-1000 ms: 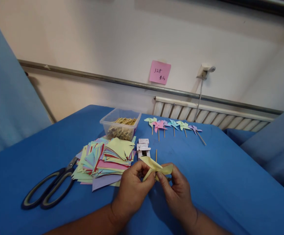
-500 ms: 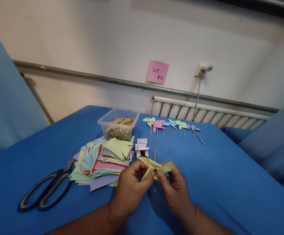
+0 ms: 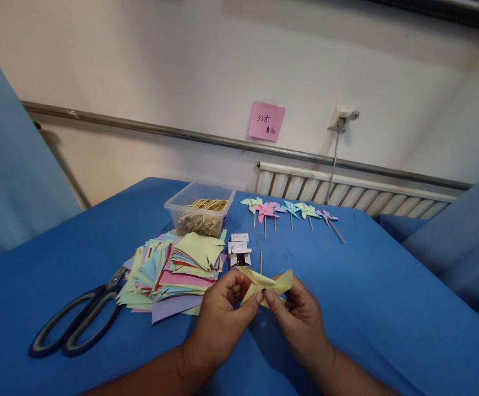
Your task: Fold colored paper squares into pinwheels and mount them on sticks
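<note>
Yellow paper (image 3: 266, 284), partly folded, is pinched between the closed fingers of the left hand (image 3: 218, 319) and right hand (image 3: 299, 322) above the blue desk (image 3: 388, 308). "32" is read on a pink note (image 3: 266, 121). Six pinwheels (image 3: 291, 210), one pair of scissors (image 3: 76, 319) and one stick tub (image 3: 200, 212) are counted.

Two bare hands w/ forearms are seen, entering from the bottom edge. Left hand (image 3: 218, 319): broad back, short trimmed nails, no polish; no ring, watch or band is seen. Right hand (image 3: 299, 319): same build, knuckles creased, nails short and plain; wrist bare. No gloves are worn. No sleeve is seen on either forearm as far as the frame edge, approx. to mid-forearm. No tattoos or markings can be made out; upper arms and clothing are out of view.
</note>
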`<state>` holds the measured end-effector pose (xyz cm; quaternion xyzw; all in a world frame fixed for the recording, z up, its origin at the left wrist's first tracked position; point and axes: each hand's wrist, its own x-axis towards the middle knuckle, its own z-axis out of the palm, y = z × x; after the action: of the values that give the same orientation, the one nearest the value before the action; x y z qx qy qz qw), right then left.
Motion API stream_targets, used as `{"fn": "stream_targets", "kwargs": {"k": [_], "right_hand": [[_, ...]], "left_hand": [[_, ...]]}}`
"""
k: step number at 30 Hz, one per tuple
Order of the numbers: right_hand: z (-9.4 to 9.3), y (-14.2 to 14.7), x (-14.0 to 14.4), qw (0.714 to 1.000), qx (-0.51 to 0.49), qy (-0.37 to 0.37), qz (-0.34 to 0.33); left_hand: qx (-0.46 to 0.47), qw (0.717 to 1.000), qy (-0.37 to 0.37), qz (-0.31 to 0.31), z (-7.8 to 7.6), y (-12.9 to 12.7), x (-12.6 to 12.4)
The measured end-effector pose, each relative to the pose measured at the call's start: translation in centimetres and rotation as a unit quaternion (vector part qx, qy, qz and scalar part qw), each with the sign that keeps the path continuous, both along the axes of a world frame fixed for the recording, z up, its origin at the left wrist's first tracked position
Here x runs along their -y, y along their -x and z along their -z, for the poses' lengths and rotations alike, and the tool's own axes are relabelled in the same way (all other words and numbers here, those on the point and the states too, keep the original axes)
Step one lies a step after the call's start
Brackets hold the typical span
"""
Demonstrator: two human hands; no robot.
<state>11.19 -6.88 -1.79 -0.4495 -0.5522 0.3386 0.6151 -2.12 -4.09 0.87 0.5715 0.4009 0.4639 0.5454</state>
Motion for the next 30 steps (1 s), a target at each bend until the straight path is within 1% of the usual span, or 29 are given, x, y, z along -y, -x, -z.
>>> {"fn": "stream_targets", "kwargs": {"k": [8, 12, 17, 19, 21, 22, 24, 25, 26, 28, 30], "right_hand": [[0.2, 0.1, 0.0, 1.000, -0.015, 0.003, -0.003], [0.2, 0.2, 0.0, 1.000, -0.009, 0.010, 0.007], [0.2, 0.2, 0.2, 0.997, 0.067, 0.002, 0.034], [0.3, -0.1, 0.1, 0.991, 0.117, -0.025, 0.054], [0.3, -0.6, -0.2, 0.976, 0.183, -0.092, 0.074], [0.2, -0.9, -0.3, 0.962, 0.223, -0.133, 0.080], [0.0, -1.7, -0.6, 0.926, 0.305, -0.206, 0.086], [-0.2, -2.0, -0.7, 0.906, 0.342, -0.232, 0.090], [-0.4, -2.3, -0.8, 0.888, 0.374, -0.251, 0.096], [-0.7, -2.6, -1.0, 0.856, 0.423, -0.274, 0.112], [-0.8, -2.7, -0.9, 0.831, 0.464, -0.283, 0.117]], "left_hand": [[-0.059, 0.998, -0.032, -0.009, 0.5, 0.3, -0.1], [-0.051, 0.998, -0.024, -0.013, 0.5, 0.3, -0.2], [-0.003, 1.000, 0.006, -0.006, 0.6, 0.0, -0.2], [0.013, 1.000, 0.015, -0.004, 0.8, -0.1, -0.3], [0.019, 0.999, 0.014, -0.023, 1.1, -0.1, -0.4], [0.015, 0.999, 0.008, -0.041, 1.3, -0.1, -0.5], [-0.001, 0.998, -0.005, -0.068, 1.4, 0.0, -0.7], [-0.010, 0.998, -0.005, -0.066, 1.3, 0.1, -0.7], [-0.017, 0.999, 0.003, -0.051, 1.2, 0.2, -0.7], [-0.014, 0.999, 0.036, 0.004, 0.7, 0.5, -0.5], [0.018, 0.995, 0.074, 0.058, 0.2, 0.7, -0.3]]}}
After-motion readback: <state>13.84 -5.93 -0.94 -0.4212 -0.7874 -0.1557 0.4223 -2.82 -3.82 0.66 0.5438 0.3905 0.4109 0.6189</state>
